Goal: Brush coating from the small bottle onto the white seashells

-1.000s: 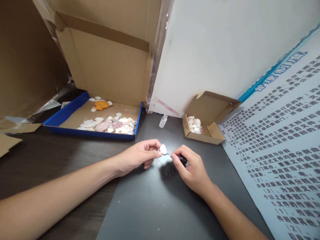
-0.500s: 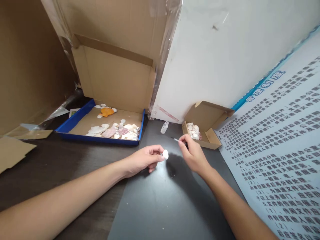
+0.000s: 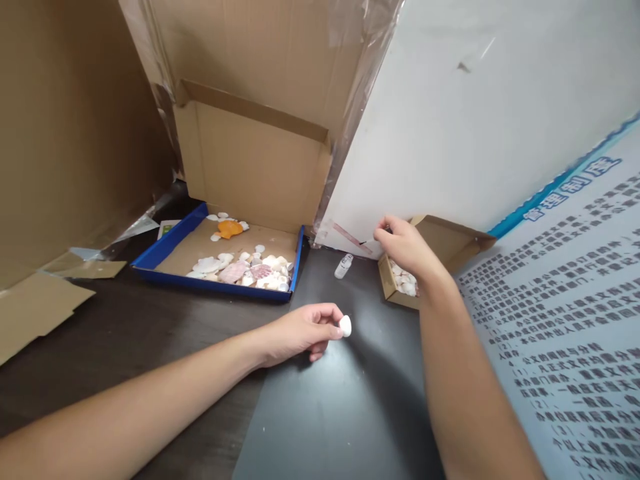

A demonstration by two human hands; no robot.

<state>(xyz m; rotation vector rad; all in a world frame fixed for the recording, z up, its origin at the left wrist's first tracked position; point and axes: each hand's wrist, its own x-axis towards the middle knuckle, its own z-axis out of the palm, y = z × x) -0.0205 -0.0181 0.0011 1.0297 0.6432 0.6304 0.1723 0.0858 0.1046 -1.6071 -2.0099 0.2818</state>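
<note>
Between the thumb and fingers of my left hand [image 3: 313,330] is a small white shell [image 3: 345,326], held just above the dark grey mat. My right hand [image 3: 403,243] is raised beyond the small bottle, its fingers pinched on a thin brush-like tool [image 3: 369,241] that points left. A small clear bottle [image 3: 343,266] rests on the mat between the two hands. Below and right of my right hand, a small cardboard box [image 3: 397,293] holds white shells [image 3: 404,279], partly covered by my forearm.
An open blue-edged box [image 3: 215,289] at the left holds many shells and an orange piece [image 3: 229,229]. Cardboard pieces [image 3: 40,313] lie far left. A white board [image 3: 425,133] and a printed sheet [image 3: 575,300] stand behind and right.
My right hand has moved up and away with the thin tool, past the bottle to the small box. My left hand still holds the shell. The whole view has shifted somewhat.
</note>
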